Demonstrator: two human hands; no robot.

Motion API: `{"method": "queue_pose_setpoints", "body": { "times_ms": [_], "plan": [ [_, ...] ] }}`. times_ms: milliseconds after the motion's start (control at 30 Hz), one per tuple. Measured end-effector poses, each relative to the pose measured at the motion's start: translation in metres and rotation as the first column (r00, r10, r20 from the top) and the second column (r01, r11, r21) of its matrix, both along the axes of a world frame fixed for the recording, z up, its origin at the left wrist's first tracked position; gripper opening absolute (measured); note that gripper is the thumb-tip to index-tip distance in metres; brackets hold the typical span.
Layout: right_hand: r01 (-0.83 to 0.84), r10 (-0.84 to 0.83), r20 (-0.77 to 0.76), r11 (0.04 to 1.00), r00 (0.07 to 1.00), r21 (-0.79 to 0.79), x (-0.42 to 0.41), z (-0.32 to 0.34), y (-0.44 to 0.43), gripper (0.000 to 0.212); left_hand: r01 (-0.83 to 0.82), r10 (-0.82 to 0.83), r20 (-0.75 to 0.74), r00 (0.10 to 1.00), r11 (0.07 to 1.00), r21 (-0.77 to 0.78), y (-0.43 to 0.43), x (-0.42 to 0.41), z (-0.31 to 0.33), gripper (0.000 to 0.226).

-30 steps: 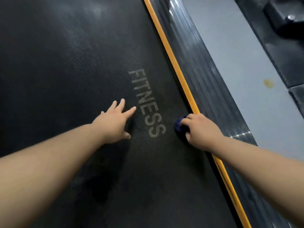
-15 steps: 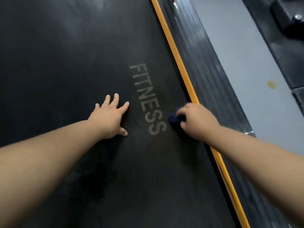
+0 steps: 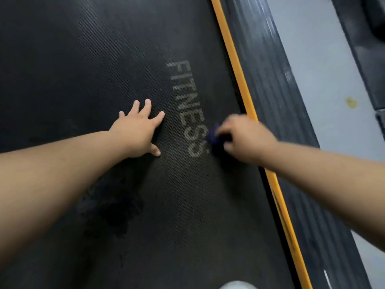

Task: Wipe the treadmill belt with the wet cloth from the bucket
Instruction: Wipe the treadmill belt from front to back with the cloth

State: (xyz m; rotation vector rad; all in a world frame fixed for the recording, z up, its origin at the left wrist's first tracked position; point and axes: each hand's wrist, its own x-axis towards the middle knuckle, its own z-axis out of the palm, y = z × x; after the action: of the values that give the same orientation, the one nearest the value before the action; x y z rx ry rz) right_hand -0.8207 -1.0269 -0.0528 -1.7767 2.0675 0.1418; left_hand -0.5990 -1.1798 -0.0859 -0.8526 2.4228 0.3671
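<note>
As the head camera looks down along the machine, the black treadmill belt (image 3: 83, 59) fills most of the view, its woven texture showing. The left hand (image 3: 137, 132) lies flat on the belt a little left of the middle. It is palm down with the fingers straight and spread and the thumb out to the side, and it holds nothing. Just to its right, the grey word FITNESS (image 3: 185, 105) is printed along the belt, running roughly parallel to the belt's right edge.

The right hand (image 3: 248, 138), blurred, is at the near end of that lettering, close to the belt's right edge. Its fingers are curled down around a dark blue cloth (image 3: 213, 136), which it holds against the belt. Only a bunched part of the cloth shows, sticking out on the left side of the hand just beside the last S of the word. The rest is hidden under the fingers.

Along the belt's right edge runs an orange strip (image 3: 235, 65), and beyond it the dark ribbed side rail (image 3: 266, 69). Right of the rail lies a grey floor (image 3: 312, 59) bearing a small yellowish spot (image 3: 351, 102), and dark equipment (image 3: 366, 28) sits at the top right corner. On the belt, toward its near end and beside the left forearm, there is a darker, wet-looking patch (image 3: 116, 215). A pale rounded thing (image 3: 237, 285) peeks in at the bottom edge; I cannot tell what it is.
</note>
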Motion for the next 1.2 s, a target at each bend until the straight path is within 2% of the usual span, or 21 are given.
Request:
{"method": "queue_pose_setpoints", "body": {
  "times_ms": [67,133,200,267,367,433,500,533,667,733,800,867,933,1000,1033,1100,1200],
  "plan": [
    [0.151,-0.158,-0.031,0.978,0.987,-0.146,-0.010,-0.005,-0.042,0.041,-0.001,0.001,-0.012,1.000,1.000,-0.009,-0.001,0.002,-0.001,0.112],
    [0.236,-0.243,-0.048,0.964,0.969,-0.122,-0.005,-0.016,-0.048,0.041,0.013,-0.013,0.005,1.000,1.000,-0.003,-0.001,0.000,0.002,0.112],
    [0.125,-0.130,-0.073,0.989,0.989,-0.075,0.009,-0.021,-0.014,0.038,0.011,-0.010,0.035,0.999,1.000,-0.008,-0.004,-0.001,0.008,0.111],
    [0.041,-0.042,0.029,0.999,0.999,0.026,0.025,-0.010,0.037,0.039,0.037,-0.036,0.027,0.999,0.999,-0.006,0.002,-0.006,0.019,0.107],
    [0.069,-0.093,0.231,0.992,0.969,0.109,0.020,0.005,0.077,0.039,0.164,-0.156,-0.149,0.976,0.985,0.046,0.034,-0.019,0.031,0.104],
    [0.235,-0.217,0.259,0.971,0.941,-0.042,0.006,0.007,0.083,0.042,0.258,-0.219,-0.292,0.931,0.961,0.103,0.073,-0.028,0.030,0.105],
    [0.328,-0.285,0.182,0.900,0.941,-0.287,-0.014,0.003,0.087,0.045,0.360,-0.306,-0.415,0.857,0.931,0.057,0.113,-0.043,0.016,0.100],
    [0.329,-0.306,0.120,0.880,0.944,-0.342,-0.022,-0.001,0.093,0.045,0.404,-0.353,-0.459,0.816,0.915,0.014,0.133,-0.053,0.006,0.094],
    [0.339,-0.381,-0.067,0.879,0.922,-0.335,-0.048,-0.013,0.106,0.048,0.435,-0.390,-0.600,0.698,0.897,-0.077,0.155,-0.084,-0.027,0.048],
    [0.347,-0.386,-0.101,0.896,0.917,-0.277,-0.053,-0.024,0.104,0.053,0.348,-0.338,-0.696,0.634,0.928,-0.134,0.131,-0.089,-0.040,0.033],
    [0.379,-0.406,-0.083,0.897,0.910,-0.227,-0.053,-0.038,0.105,0.055,0.119,-0.177,-0.723,0.667,0.984,-0.130,0.100,-0.096,-0.041,0.031],
    [0.412,-0.432,-0.055,0.886,0.900,-0.212,-0.050,-0.045,0.106,0.055,-0.071,-0.020,-0.675,0.738,0.992,-0.106,0.082,-0.108,-0.032,0.034],
    [0.418,-0.436,-0.047,0.884,0.899,-0.211,-0.051,-0.045,0.107,0.055,-0.167,0.081,-0.647,0.758,0.983,-0.072,0.081,-0.127,-0.027,0.037],
    [0.411,-0.430,-0.047,0.886,0.902,-0.214,-0.053,-0.044,0.107,0.055,-0.185,0.095,-0.681,0.726,0.981,-0.060,0.095,-0.136,-0.026,0.033],
    [0.411,-0.430,-0.042,0.884,0.902,-0.223,-0.054,-0.045,0.106,0.055,-0.135,0.057,-0.706,0.706,0.989,-0.055,0.107,-0.133,-0.029,0.031],
    [0.411,-0.433,-0.037,0.877,0.901,-0.247,-0.055,-0.046,0.107,0.055,0.080,-0.101,-0.742,0.663,0.995,-0.064,0.135,-0.116,-0.035,0.032],
    [0.401,-0.425,-0.039,0.879,0.905,-0.257,-0.054,-0.048,0.107,0.056,0.375,-0.337,-0.731,0.593,0.919,-0.120,0.142,-0.095,-0.039,0.030]
  ]
}}
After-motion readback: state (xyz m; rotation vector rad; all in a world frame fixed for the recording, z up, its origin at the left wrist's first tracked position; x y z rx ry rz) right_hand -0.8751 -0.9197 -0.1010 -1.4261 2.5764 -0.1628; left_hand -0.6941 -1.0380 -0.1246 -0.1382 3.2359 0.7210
